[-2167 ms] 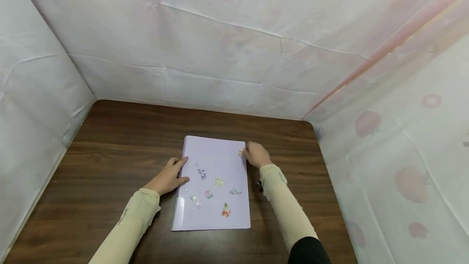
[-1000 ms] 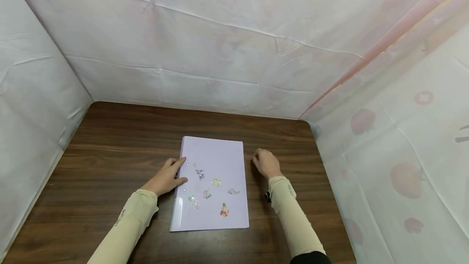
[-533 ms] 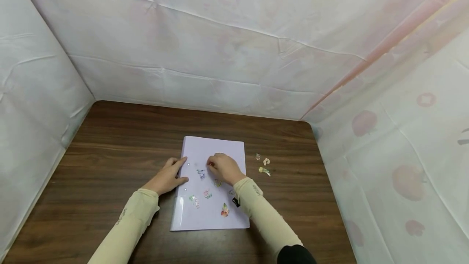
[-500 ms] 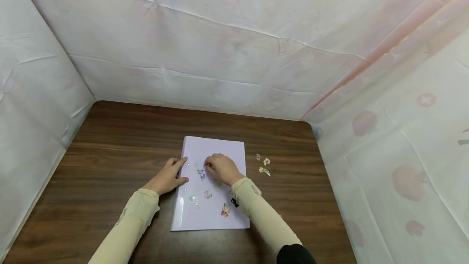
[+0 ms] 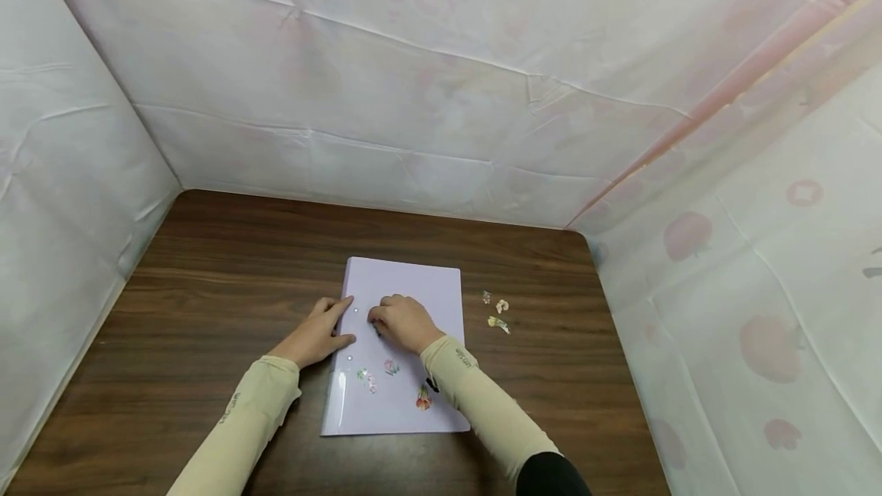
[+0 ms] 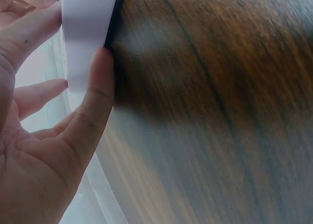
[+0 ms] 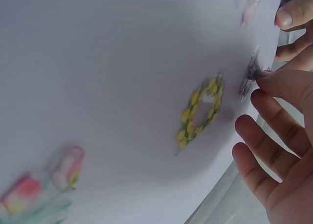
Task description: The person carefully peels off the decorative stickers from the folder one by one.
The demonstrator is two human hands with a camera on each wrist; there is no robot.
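A pale lilac ring binder (image 5: pixel 406 275) lies flat on the wooden table, its cover dotted with flower stickers. My left hand (image 5: pixel 318 333) rests along its spine, with thumb and forefinger on the cover's edge; in the left wrist view the fingers (image 6: pixel 100 75) touch the spine's side. My right hand (image 5: pixel 405 323) is over the middle of the cover. Its thumb and forefinger pinch a purple flower sticker (image 7: pixel 250 73), the other fingers loosely spread. A yellow wreath sticker (image 7: pixel 199 111) lies close by, hidden under the hand in the head view.
Loose flower stickers lie on the table right of the binder, among them a yellow one (image 5: pixel 498 324) and a cream one (image 5: pixel 502 305). Other stickers, such as a red-orange flower (image 5: pixel 423 398), sit lower on the cover. White cloth (image 5: pixel 413 98) hangs around the table's edges.
My right hand took a sticker from the cover's upper right edge to the table, let it go, then moved left over the cover to the purple flower sticker. My left hand has stayed put.
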